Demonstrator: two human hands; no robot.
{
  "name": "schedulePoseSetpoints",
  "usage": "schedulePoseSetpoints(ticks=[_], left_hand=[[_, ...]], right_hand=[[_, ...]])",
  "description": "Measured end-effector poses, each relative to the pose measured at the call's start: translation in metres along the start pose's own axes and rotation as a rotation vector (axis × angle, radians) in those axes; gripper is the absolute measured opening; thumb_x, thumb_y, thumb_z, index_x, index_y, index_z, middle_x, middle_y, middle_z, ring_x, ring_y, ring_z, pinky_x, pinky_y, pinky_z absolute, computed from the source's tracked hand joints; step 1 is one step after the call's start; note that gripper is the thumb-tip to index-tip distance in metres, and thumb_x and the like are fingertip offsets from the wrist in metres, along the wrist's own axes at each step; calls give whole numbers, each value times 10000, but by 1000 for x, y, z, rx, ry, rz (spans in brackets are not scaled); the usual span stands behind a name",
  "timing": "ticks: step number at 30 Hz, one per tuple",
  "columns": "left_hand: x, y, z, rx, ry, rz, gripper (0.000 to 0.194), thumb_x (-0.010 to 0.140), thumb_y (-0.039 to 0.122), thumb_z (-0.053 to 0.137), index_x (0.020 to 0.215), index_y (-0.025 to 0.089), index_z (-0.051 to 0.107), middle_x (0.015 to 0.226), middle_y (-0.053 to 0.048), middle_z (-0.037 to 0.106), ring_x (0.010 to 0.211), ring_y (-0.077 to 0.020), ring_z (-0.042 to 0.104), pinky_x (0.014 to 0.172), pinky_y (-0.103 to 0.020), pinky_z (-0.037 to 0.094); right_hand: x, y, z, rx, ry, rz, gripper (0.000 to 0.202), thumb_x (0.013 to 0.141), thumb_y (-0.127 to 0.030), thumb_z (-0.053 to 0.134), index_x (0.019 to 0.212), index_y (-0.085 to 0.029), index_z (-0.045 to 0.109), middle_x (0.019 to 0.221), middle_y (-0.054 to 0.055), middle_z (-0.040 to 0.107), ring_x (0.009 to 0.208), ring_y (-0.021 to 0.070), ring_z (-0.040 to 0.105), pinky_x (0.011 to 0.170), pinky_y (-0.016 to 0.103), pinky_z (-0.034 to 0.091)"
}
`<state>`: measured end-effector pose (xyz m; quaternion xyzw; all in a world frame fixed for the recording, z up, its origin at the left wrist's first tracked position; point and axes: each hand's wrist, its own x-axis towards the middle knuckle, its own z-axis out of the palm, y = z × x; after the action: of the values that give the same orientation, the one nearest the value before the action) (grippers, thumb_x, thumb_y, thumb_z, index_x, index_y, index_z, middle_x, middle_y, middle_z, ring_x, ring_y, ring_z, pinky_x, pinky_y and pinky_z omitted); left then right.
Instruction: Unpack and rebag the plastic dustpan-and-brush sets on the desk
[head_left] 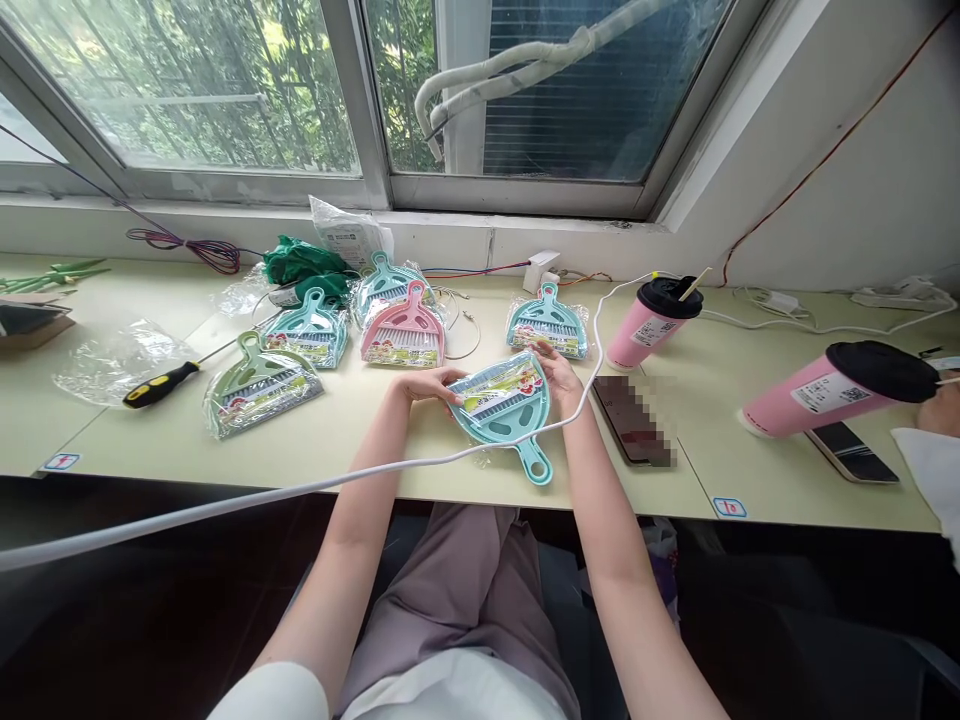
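Note:
A teal mini dustpan and brush set (504,412) in a clear wrapper lies on the pale table (375,440), handle pointing toward me. My left hand (429,384) grips its far left edge. My right hand (559,375) grips its far right edge. A white cable (360,480) crosses over the dustpan and my forearms.
Several more wrapped dustpan sets lie behind: green (257,386), teal (309,331), pink (405,332), teal (547,325). A screwdriver (161,383) lies at left. Two pink cups (651,320) (832,388), two phones (630,420) (851,452) and another person's hand (941,408) are at right.

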<state>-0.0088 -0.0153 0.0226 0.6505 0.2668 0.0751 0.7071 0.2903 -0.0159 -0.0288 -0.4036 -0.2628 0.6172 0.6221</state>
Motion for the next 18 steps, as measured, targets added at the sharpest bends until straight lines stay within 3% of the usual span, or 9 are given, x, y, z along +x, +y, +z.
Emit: schedulePoseSetpoints(ticks=[3,6,10,14,18], left_hand=[[-5,-3,-4,-33,119,50,736,632,306,894,1311,173,646,966,-86,762,746,-212,738,593,-262,598],[-11,-11,-15,-150,379,194,773,640,272,873,1359,193,599,919,-65,753,660,-195,723,614,-310,614],[-4,-26,-31,-308,685,411,762,717,240,818,1415,274,514,1059,-40,740,773,-180,749,767,-327,625],[26,-37,-25,-332,745,416,797,730,245,826,1439,282,462,1226,-78,706,905,-221,755,887,-382,589],[56,-33,8,-288,697,412,926,617,256,906,1428,224,461,1293,-129,672,1131,-304,686,1028,-457,513]], right_hand=[[-1,-8,-5,2,65,-47,214,843,-103,656,1004,-243,649,1068,2,758,955,101,734,868,223,609],[-10,-19,1,-23,103,-44,110,883,-211,642,981,-257,664,1090,7,760,976,132,734,905,277,603],[-29,-24,27,-108,-6,-15,175,926,-421,595,1018,-295,676,1161,12,752,1065,173,721,903,329,596],[-42,-9,56,-200,-166,-74,380,846,-480,706,1192,-342,631,1292,19,704,1212,189,658,961,353,557],[-37,10,65,-227,-143,-155,490,822,-472,729,1273,-352,581,1305,4,685,1256,173,619,1028,357,528]])
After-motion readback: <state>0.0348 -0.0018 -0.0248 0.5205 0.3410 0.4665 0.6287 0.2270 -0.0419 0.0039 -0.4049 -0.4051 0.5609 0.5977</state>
